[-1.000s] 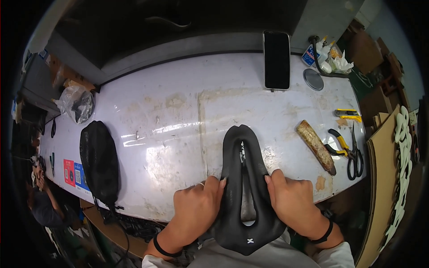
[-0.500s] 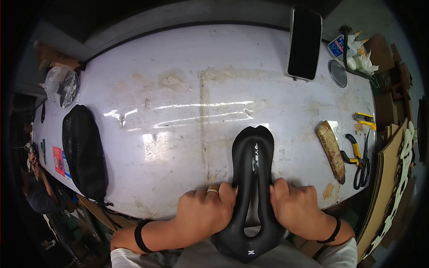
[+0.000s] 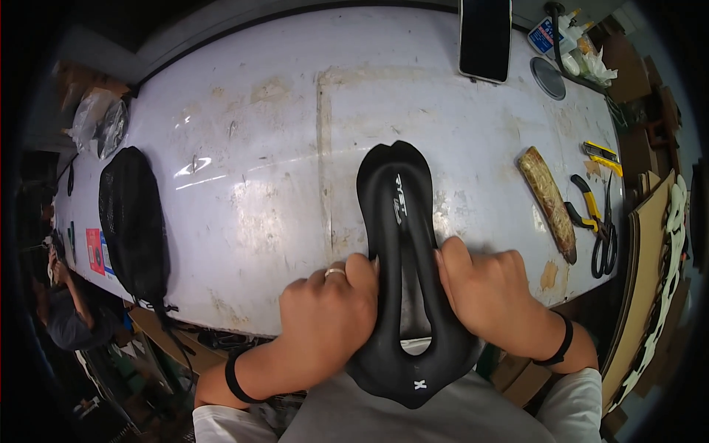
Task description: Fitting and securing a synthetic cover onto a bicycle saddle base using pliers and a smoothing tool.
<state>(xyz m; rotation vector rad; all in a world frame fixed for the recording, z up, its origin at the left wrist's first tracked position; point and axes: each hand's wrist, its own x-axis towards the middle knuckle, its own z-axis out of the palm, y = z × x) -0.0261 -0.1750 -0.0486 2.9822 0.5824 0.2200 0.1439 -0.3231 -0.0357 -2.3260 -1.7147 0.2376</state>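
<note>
A black bicycle saddle (image 3: pixel 391 258) with a long central cut-out lies between my two hands, its narrow nose pointing away and its wide rear close to my body. My left hand (image 3: pixel 331 303), with a ring on one finger, is closed on the saddle's left edge. On the opposite edge my right hand (image 3: pixel 484 292) is closed too, thumb against the side. The fingers of both hands curl under the saddle and are partly hidden. The nose reaches over the white table (image 3: pixel 258 207), while the rear hangs over the near edge before my shirt.
To the left lies a black drawstring pouch (image 3: pixel 133 221) near a clear plastic bag (image 3: pixel 100 124). On the right are a brown-patterned bar (image 3: pixel 548 203), pliers (image 3: pixel 587 203), scissors (image 3: pixel 605 240) and a yellow cutter (image 3: pixel 602 153). A phone (image 3: pixel 485 40) stands at the back. Another person (image 3: pixel 74 310) is far left.
The saddle, held in both hands, has moved away from my body and slightly left in the picture. The view has also shifted, with the table's things appearing higher. Both grips stay closed.
</note>
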